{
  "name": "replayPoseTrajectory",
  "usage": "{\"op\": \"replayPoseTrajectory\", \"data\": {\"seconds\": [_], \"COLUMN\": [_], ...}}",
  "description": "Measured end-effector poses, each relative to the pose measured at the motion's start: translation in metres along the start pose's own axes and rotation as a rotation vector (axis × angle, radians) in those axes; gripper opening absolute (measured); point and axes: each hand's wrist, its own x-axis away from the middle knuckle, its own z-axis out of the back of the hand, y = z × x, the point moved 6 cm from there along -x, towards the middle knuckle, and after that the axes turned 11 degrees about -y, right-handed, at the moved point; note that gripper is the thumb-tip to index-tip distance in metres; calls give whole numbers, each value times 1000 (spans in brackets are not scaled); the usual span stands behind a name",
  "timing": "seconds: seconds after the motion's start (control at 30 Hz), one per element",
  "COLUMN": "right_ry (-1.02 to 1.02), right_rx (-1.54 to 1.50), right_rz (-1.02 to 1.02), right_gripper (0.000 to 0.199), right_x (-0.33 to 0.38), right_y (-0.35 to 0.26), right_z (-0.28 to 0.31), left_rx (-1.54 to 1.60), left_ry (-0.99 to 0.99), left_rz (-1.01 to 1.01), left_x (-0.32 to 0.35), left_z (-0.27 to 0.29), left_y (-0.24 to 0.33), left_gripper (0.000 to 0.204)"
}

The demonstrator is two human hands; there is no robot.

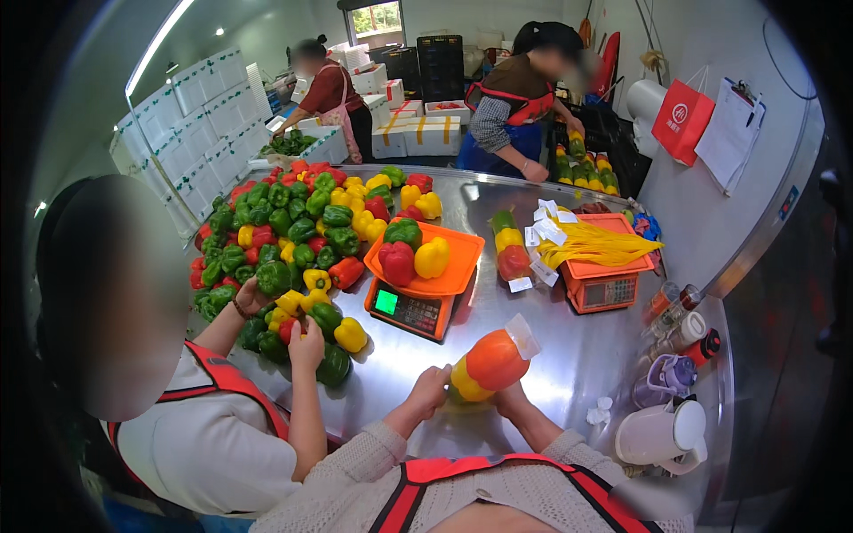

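Note:
In front of me a clear bag of bell peppers [498,360] is tilted over the steel table, with red, yellow and green peppers in a row. A white tag or flap sticks out at its red end. My left hand [430,393] grips the bag's lower left side near the yellow and green peppers. Beneath the red pepper, my right hand [511,402] is closed around the bag's underside, its fingers partly hidden. Ahead stands an orange scale [410,311] with a lit green display. Its pan holds a green pepper [403,234], a red pepper [396,264] and a yellow pepper [432,258].
Loose bell peppers [293,218] pile up at the left, where a co-worker's hands [306,345] handle some. A second scale [607,289] carries yellow strips [595,244], beside a filled pepper bag [509,246]. Bottles [689,330] and a white kettle [657,433] line the right edge.

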Motion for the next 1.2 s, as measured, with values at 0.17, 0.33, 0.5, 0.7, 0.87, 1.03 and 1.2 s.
{"op": "replayPoseTrajectory", "data": {"seconds": [0.17,0.33,0.5,0.7,0.87,1.03,1.2], "right_ry": [-56,128,-38,-286,-319,-246,-214], "right_rx": [5,449,-121,145,1156,1847,1860], "right_rz": [222,156,479,820,1021,1003,994], "right_gripper": [36,22,13,6,10,24,24], "right_x": [-2,-26,-4,72,141,174,191], "right_y": [14,-98,-200,-303,-333,-315,-304], "right_z": [53,25,-32,-69,-95,-106,-101], "left_rx": [-305,-164,-538,-826,-1330,-1638,-1976], "left_ry": [98,121,129,-274,-406,-491,-320], "left_rz": [-298,-543,-1127,-1432,-1451,-1523,-1585], "left_x": [10,52,130,211,238,230,232], "left_z": [-33,-63,-134,-191,-219,-232,-236], "left_y": [47,141,255,282,256,234,232], "left_gripper": [37,21,25,23,33,31,23]}}
